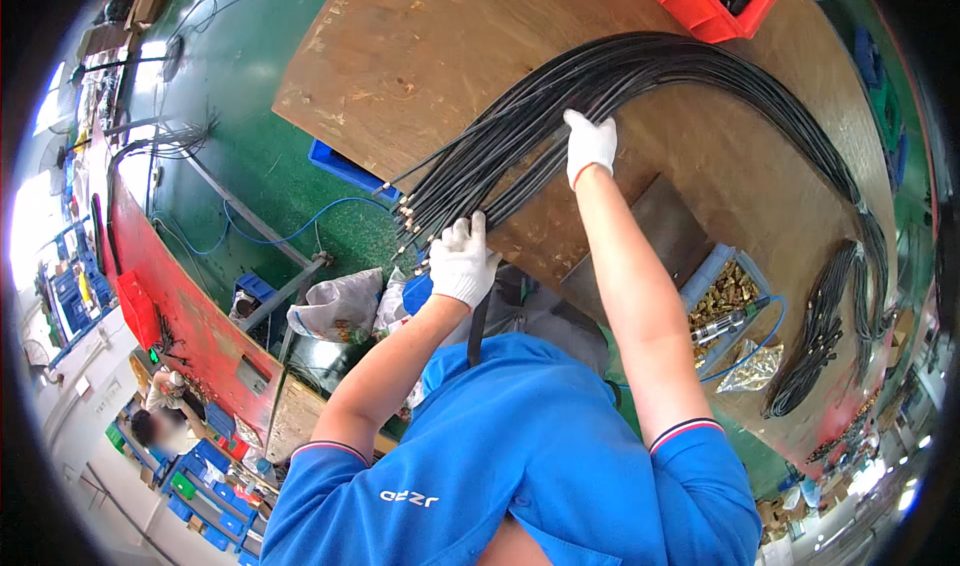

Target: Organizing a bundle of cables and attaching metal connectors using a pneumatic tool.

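Observation:
A thick bundle of black cables [640, 56] curves across the brown table, its loose ends with small metal tips [410, 211] gathered at the table's left edge. My left hand [462, 263], in a white glove, rests against these ends, its fingers apart and the index finger stretched out. Farther right, my white-gloved right hand [592, 148] lies at the near side of the bundle, with thumb and fingers apart, touching the outermost cables. Part of its palm side is hidden.
A red bin [715, 11] with black parts stands at the far edge. At right are a blue-grey tray [710, 266] of brass-coloured fittings, a pneumatic tool [718, 328], a clear plastic bag [752, 368] and another tied cable bundle [815, 336]. Another person [165, 416] sits at far left.

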A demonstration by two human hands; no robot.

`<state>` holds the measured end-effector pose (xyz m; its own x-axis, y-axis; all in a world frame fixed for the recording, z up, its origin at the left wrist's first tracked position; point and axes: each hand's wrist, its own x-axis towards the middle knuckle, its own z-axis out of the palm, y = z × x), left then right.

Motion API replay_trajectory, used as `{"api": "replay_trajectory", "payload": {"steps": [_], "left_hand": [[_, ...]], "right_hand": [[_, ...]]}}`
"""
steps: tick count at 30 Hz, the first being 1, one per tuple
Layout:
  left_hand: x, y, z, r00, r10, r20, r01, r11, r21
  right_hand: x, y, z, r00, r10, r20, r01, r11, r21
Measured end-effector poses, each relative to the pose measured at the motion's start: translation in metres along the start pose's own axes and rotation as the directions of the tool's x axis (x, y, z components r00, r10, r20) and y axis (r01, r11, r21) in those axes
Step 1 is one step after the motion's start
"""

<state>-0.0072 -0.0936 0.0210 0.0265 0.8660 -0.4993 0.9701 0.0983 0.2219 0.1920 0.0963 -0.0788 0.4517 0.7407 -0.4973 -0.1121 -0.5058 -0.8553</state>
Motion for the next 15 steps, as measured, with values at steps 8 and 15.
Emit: {"api": "replay_trajectory", "payload": {"steps": [8, 15], "left_hand": [[0.038, -0.002, 0.004, 0.897, 0.178, -0.404, -0.185, 0.982, 0.021], [0.048, -0.004, 0.002, 0.917, 0.145, -0.372, -0.168, 0.985, -0.029]], "right_hand": [[0.019, -0.038, -0.017, 0.959, 0.191, 0.208, -0.202, 0.979, 0.034], [0.034, -0.044, -0.024, 0.984, -0.107, 0.140, 0.158, 0.885, -0.437]]}}
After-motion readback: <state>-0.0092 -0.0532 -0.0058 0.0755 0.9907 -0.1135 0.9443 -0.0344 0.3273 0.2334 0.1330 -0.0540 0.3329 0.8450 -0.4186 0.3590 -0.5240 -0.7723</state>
